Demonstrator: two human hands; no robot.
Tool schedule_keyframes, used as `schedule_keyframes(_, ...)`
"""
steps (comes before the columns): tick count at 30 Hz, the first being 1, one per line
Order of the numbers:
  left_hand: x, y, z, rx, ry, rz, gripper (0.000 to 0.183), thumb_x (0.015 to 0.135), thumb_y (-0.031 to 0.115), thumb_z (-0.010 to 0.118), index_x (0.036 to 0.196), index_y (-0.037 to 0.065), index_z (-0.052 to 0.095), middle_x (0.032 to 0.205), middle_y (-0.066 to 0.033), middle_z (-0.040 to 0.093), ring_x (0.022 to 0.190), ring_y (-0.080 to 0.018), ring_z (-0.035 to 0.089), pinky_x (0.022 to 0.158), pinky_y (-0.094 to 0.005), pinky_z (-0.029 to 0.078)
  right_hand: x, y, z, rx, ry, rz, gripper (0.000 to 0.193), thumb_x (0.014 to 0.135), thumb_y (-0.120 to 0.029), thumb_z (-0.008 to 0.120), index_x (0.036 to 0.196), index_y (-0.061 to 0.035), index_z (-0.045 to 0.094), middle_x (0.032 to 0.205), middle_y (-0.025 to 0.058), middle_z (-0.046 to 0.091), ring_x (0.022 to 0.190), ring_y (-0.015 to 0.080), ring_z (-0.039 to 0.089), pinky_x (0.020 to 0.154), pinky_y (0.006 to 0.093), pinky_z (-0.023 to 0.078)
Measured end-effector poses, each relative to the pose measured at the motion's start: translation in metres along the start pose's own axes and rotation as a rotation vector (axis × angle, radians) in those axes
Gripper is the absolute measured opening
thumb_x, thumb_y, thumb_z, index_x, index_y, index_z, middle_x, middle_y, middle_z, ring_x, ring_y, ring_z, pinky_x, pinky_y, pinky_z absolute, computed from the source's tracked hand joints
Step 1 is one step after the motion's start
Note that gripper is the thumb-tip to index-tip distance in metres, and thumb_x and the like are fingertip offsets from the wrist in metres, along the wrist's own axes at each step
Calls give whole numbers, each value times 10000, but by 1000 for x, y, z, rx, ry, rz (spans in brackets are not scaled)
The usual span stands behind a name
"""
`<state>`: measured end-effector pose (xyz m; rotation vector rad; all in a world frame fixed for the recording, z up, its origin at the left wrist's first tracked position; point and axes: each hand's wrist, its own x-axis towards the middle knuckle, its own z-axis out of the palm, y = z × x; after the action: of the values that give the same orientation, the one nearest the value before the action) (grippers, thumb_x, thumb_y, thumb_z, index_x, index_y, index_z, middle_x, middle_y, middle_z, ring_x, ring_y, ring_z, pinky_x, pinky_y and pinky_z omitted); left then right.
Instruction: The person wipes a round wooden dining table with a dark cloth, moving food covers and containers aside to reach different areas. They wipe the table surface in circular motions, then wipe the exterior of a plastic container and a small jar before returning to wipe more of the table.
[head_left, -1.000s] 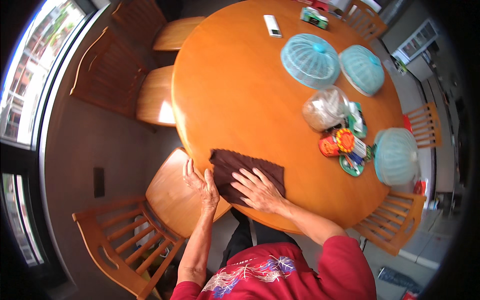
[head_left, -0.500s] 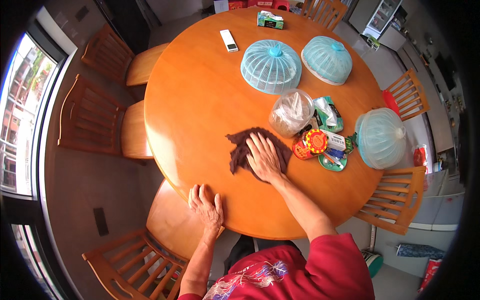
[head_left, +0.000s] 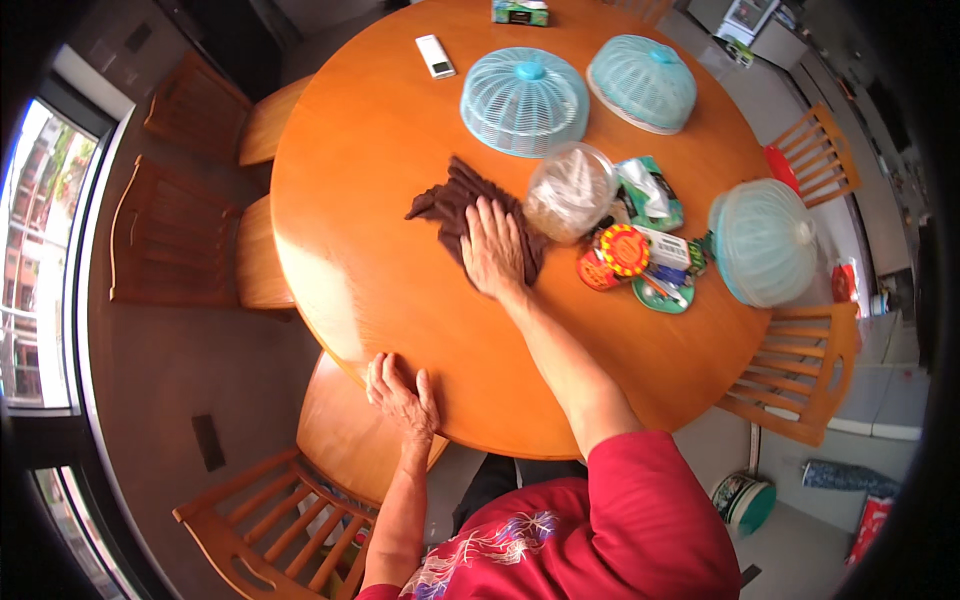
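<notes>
In the head view, the only one I have, I take the right hand (head_left: 495, 250) as my dial's centre. Its palm lies flat on a dark cloth (head_left: 455, 200), fingers stretched out and slightly apart, clamped on nothing; I judge that downward pressure alone controls the fabric. At seven o'clock the left hand (head_left: 402, 396) rests on the rim of the round table (head_left: 370, 190), its fingers loosely bent and close together, thumb apart, probably steadying the body's lean. The clear tub (head_left: 570, 195) at two and the red jar (head_left: 602, 268) at three sit clustered, perhaps to spare the open wood at nine (my guess from afar). The cloth, under and around the right hand, looks brown, limp and crumpled, its ridged folds reaching towards ten and eleven; whether it touches the tub, I cannot tell.
</notes>
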<state>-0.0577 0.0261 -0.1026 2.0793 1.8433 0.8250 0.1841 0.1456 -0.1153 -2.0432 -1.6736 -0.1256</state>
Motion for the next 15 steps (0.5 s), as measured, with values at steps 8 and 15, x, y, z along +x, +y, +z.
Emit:
schedule_keyframes(8,2,1,2,17,-26,-11,565,851,313,640,1316,45,465,1408,-144,410,1301,-365,346,1092,-501,248,-155,41,-113,-63,-141,62,549,896,-275,583,1377,-63,424,1490,128,352,1377,314,323,1122,467,250)
schedule_keyframes(15,0,4,-6,19,-76,-32,554,922,427,539,1332,66,445,1441,-133,368,1313,-366,322,1062,-529,258,-250,85,-173,-175,-219,260,548,918,-274,548,1412,-84,405,1529,108,308,1408,308,276,1140,479,210)
